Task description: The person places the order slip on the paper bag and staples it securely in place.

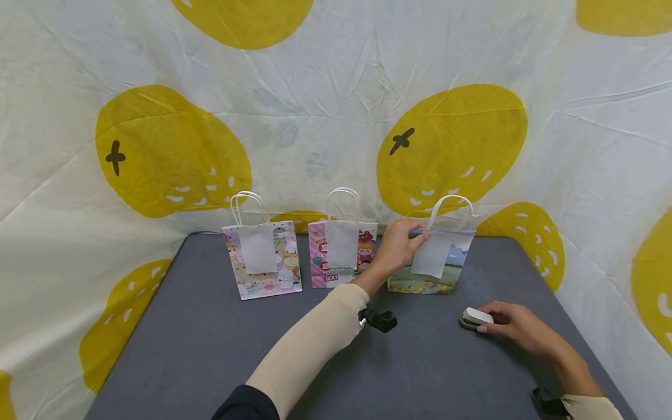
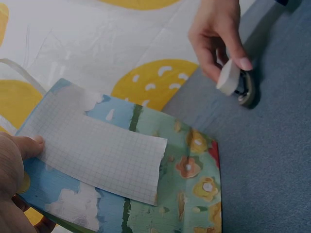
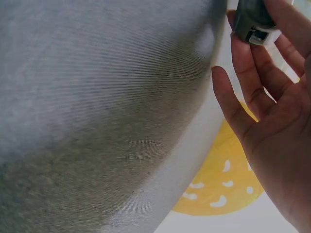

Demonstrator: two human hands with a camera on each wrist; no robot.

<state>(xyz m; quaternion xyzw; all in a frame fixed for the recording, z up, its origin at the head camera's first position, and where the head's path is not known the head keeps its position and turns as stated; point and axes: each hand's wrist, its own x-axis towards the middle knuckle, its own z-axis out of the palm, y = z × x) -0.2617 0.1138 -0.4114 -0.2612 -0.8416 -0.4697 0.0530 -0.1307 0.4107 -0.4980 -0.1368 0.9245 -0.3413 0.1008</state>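
At the top edge of a paper gift bag (image 1: 452,274) printed with a blue sky and flowers, my left hand (image 1: 396,248) pinches a slip of squared white paper (image 2: 109,150) against the bag. The thumb lies on the slip's upper end, while the other fingers are partly hidden behind the bag. My right hand (image 1: 525,329) grips a small white and dark stapler (image 1: 476,317) low over the table, to the right of that bag. In the right wrist view the stapler (image 3: 255,24) shows only in part, at the top edge.
Two more gift bags, one with cartoon animals (image 1: 287,259) and one pink (image 1: 317,256), stand to the left, each with a white slip on its front. The grey table (image 1: 220,350) ends at a white curtain (image 1: 325,81) with yellow shapes.
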